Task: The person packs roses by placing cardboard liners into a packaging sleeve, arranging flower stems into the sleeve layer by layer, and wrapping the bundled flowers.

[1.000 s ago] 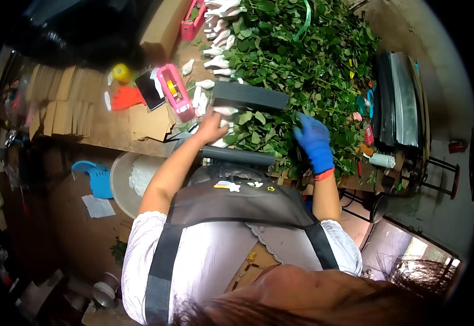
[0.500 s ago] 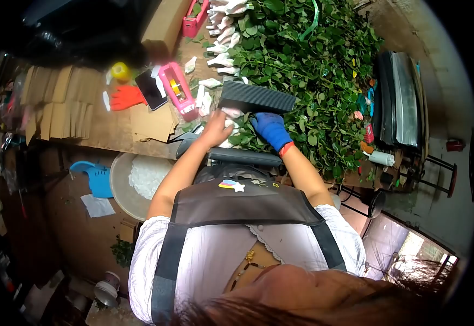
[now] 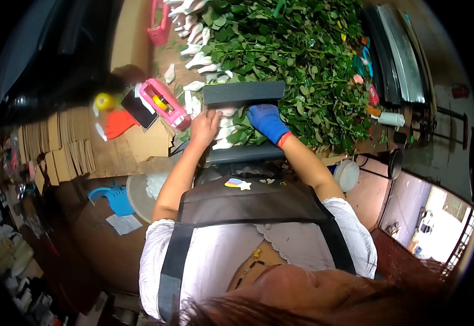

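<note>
My left hand (image 3: 205,128), bare, has its fingers bent against a white-wrapped flower bud (image 3: 226,111) just below a dark ridged board (image 3: 243,94). My right hand (image 3: 268,121) wears a blue knit glove and curls at the leafy flower stems (image 3: 240,135); its fingertips are partly hidden by leaves and the board's lower edge. More wrapped buds (image 3: 224,133) lie between the hands, heads to the left. Nearest my body is a second dark strip (image 3: 245,153) along the table edge.
A heap of leafy stems (image 3: 296,60) covers the table's right side. To the left are a pink tape dispenser (image 3: 163,103), a phone (image 3: 139,108), an orange glove (image 3: 118,123), yellow tape (image 3: 104,101) and stacked cardboard (image 3: 58,141). Dark folders (image 3: 397,51) stand at right.
The view has shifted, so the table contents sit further left and higher. Both hands stay near the ridged board, which now looks more level. My left fingers remain by the wrapped bud.
</note>
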The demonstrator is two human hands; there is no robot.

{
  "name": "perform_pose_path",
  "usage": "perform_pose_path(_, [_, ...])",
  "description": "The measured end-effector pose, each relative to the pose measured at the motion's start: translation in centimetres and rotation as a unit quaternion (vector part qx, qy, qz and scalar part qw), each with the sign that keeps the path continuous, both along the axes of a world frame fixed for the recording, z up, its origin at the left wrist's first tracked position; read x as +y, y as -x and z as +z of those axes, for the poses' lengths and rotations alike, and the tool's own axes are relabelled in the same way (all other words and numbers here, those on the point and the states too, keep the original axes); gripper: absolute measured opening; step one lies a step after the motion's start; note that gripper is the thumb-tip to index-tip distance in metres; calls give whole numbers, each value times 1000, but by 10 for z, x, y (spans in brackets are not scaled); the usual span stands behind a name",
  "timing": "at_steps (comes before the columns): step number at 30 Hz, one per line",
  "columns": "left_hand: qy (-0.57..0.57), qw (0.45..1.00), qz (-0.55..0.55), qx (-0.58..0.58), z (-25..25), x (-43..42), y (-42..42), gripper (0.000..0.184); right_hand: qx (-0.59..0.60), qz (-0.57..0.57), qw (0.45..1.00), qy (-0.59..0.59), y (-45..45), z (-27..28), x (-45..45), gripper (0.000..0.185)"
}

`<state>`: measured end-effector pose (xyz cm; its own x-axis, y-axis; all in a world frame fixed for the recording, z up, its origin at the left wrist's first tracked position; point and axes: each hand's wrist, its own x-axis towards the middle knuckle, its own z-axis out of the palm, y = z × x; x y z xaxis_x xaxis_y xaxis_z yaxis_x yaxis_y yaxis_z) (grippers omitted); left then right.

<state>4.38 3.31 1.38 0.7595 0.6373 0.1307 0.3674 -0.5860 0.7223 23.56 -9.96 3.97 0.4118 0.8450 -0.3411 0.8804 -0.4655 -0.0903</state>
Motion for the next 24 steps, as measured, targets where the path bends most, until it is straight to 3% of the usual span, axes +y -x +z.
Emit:
perform_pose_path(1, [-10,1000,1,-2,1,-1,2,29,5,-8,1000,4,0,-1,0,32])
perform_pose_path(4, [110,990,67,-56,20,-15,11,26,16,-20,999,19,-1,-2,2,32])
perform_pose_path(5, [98,986,89,-102,21,-23,12,25,16,-25,999,17,-2,-2,2,32])
perform_pose_path(6, [151,980,95,-83,13,-29,19,23,17,-29,999,16,-1,-3,2,32])
perform_pose_path(8, [237,930,199,-199,8,-29,28,21,19,-33,999,16,-1,-8,3,32])
perform_pose_path(11, [290,925,177,-169,22,-13,47,21,17,-34,999,12,-2,-15,0,33])
perform_pose_path(13, [254,959,112,-45,3,-2,48,21,9,-27,1000,-1,-2,-14,0,34])
perform_pose_path(14, [244,960,122,-64,-15,1,38,30,11,-20,1000,0,-2,-10,0,35])
perform_pose_path(16, [208,966,154,-1,-15,1,15,34,18,-6,1000,3,-2,-1,1,35])
perform_pose_path(18, [248,956,106,119,4,9,0,39,12,-1,1000,10,-2,-4,1,36])
perform_pose_path(19, [233,959,98,132,-12,9,-3,39,9,2,1000,14,-3,-5,1,36])
perform_pose_path(22, [243,963,114,38,-38,2,0,35,2,-16,999,40,-1,-11,2,35])
perform_pose_path(24, [279,946,165,-22,-27,-8,7,31,-14,0,1000,26,-2,-12,1,33])
